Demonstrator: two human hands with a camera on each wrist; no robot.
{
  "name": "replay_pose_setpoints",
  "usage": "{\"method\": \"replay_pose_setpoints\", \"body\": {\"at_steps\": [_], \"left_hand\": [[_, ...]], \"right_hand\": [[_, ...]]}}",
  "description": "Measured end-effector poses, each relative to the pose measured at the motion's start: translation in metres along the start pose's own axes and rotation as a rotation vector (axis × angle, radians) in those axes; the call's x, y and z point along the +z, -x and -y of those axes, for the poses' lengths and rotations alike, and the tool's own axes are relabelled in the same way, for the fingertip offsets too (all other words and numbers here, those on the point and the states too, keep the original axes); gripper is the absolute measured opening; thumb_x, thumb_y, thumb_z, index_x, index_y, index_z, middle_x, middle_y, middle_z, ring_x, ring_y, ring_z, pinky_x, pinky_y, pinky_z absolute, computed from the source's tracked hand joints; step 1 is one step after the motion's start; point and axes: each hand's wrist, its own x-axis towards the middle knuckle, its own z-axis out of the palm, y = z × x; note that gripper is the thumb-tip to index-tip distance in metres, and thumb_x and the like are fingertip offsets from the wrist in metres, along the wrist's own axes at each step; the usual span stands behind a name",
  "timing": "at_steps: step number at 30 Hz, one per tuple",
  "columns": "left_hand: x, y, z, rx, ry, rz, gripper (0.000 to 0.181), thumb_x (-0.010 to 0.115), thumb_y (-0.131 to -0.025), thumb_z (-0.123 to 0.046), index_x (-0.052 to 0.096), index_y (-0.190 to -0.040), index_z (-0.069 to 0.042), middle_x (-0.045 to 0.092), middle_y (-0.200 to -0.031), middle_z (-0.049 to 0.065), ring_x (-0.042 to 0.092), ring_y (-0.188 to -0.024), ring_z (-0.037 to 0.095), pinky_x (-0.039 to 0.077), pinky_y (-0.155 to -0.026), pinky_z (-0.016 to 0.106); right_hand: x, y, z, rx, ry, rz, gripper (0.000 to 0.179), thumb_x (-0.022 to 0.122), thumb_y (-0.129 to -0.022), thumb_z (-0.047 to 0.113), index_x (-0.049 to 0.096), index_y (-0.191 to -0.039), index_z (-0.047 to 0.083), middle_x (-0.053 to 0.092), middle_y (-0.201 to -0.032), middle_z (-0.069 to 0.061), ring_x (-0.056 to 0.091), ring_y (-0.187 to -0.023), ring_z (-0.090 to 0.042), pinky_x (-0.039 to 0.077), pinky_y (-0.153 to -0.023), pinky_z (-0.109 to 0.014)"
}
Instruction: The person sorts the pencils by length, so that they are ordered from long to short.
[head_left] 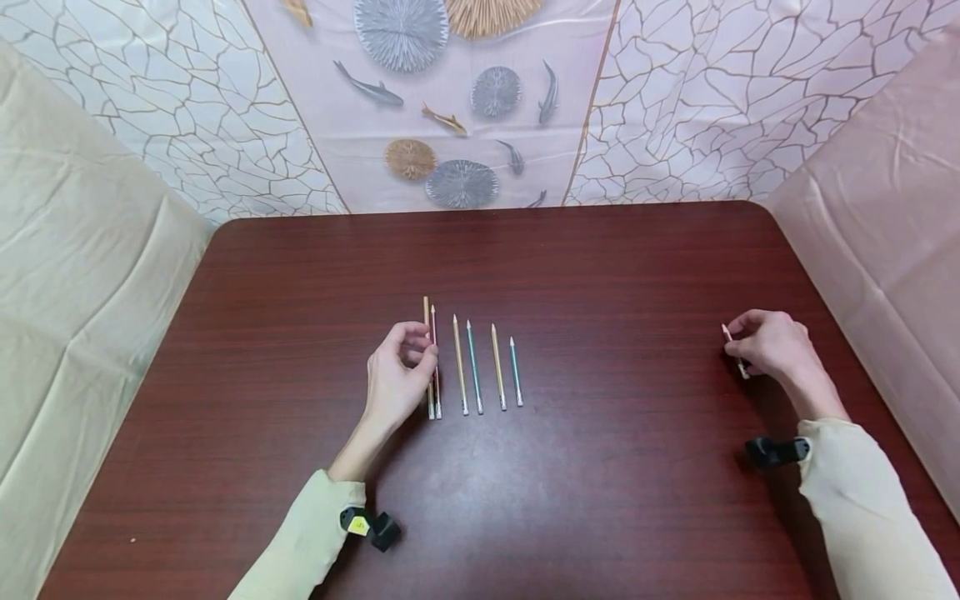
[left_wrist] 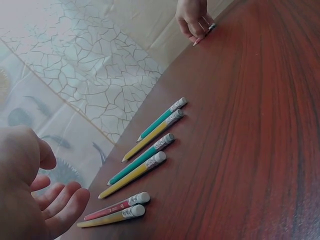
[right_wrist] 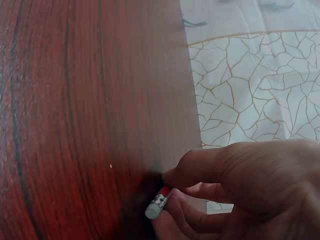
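My left hand (head_left: 399, 371) hovers over a yellow pencil (left_wrist: 105, 219) and a red pencil (left_wrist: 112, 209), which lie side by side. Its fingers are loosely bent, and in the left wrist view nothing is between them. To the right lie a long yellow pencil (head_left: 460, 362), a teal pencil (head_left: 475, 367), a shorter yellow pencil (head_left: 498, 367) and a short teal pencil (head_left: 515, 371), tips pointing away from me. Far to the right, my right hand (head_left: 780, 350) pinches a short red pencil (right_wrist: 165, 191) at the tabletop; the fingers cover its middle.
The dark reddish wooden table (head_left: 600, 500) has rounded far corners. Behind it hangs a patterned cloth (head_left: 465, 125). Pale cloth panels (head_left: 75, 250) flank both sides. A small white speck (head_left: 132, 540) lies on the table at the near left.
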Motion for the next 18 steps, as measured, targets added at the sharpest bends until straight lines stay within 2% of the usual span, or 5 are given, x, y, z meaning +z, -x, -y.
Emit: {"method": "replay_pose_setpoints", "body": {"at_steps": [11,18], "left_hand": [[-0.0008,0.0003,-0.0017,-0.008,-0.010,0.003,0.027,0.068,-0.084,-0.001,0.065,-0.111,0.001,0.070,-0.090,0.008,0.070,-0.073,0.023,0.052,-0.062,0.024],[-0.0016,-0.0005,-0.0018,0.000,-0.010,-0.002,0.024,0.066,-0.086,-0.001,0.065,-0.110,0.000,0.070,-0.091,0.008,0.069,-0.072,0.022,0.052,-0.062,0.023]], "right_hand": [[0.0002,0.0010,0.0000,0.048,-0.008,0.027,0.028,0.070,-0.084,0.005,0.057,-0.105,-0.009,0.066,-0.069,-0.003,0.063,-0.057,-0.019,0.055,-0.051,-0.034],[-0.0004,0.0032,0.0063,0.030,-0.022,0.016,0.029,0.070,-0.084,0.005,0.057,-0.106,-0.009,0.067,-0.072,-0.005,0.064,-0.057,-0.018,0.055,-0.051,-0.034]]}}
